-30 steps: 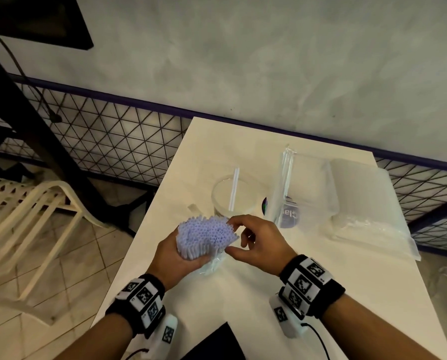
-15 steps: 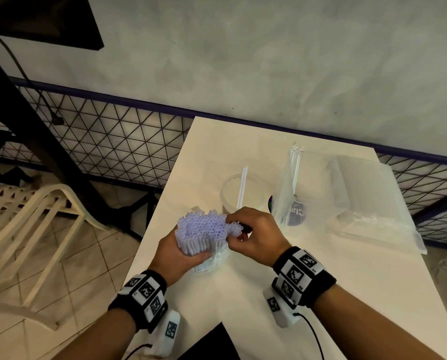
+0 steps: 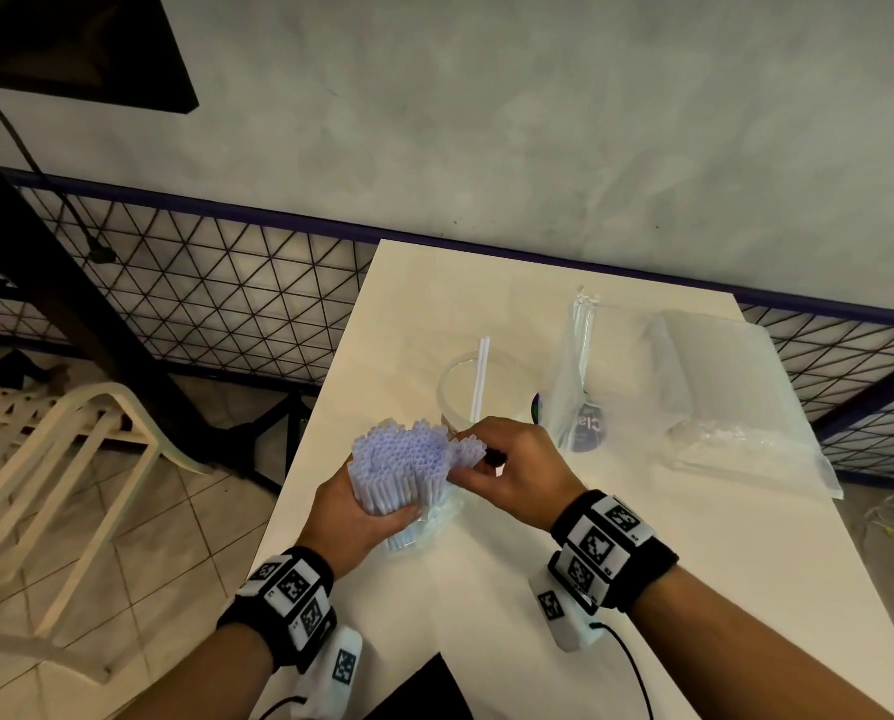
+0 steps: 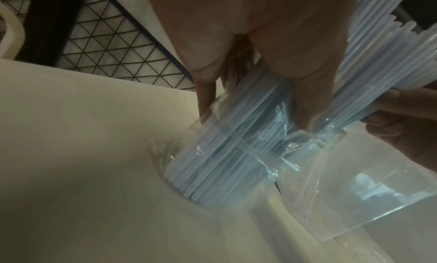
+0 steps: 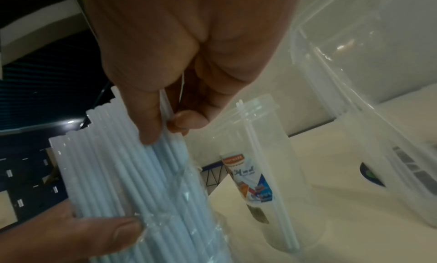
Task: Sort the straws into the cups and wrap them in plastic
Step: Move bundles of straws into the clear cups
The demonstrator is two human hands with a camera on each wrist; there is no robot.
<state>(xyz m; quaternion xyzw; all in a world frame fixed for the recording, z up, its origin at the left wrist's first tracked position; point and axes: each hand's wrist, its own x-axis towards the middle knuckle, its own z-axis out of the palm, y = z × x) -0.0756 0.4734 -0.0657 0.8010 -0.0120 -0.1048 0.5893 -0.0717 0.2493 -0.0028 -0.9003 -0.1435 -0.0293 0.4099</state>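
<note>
My left hand (image 3: 366, 517) grips a thick bundle of pale blue straws (image 3: 400, 459) upright on the white table (image 3: 642, 563), its lower end in a clear plastic sleeve (image 4: 227, 155). My right hand (image 3: 507, 467) pinches a few straws (image 5: 169, 108) at the bundle's right edge between thumb and fingers. Behind the hands stands a clear plastic cup (image 3: 460, 387) with two straws (image 3: 480, 379) in it; the right wrist view shows its label (image 5: 250, 177). A second cup (image 3: 587, 426) stands to the right inside a clear plastic bag (image 3: 574, 366).
A stack of clear plastic bags (image 3: 736, 402) lies at the table's back right. A dark object (image 3: 424, 691) sits at the near edge. A wire mesh fence (image 3: 200, 283) and a grey wall run behind; a cream plastic chair (image 3: 55, 459) stands at the left.
My right hand has come in from an open pose beside the bundle and now pinches a few straws at its right edge. The left hand keeps its hold.
</note>
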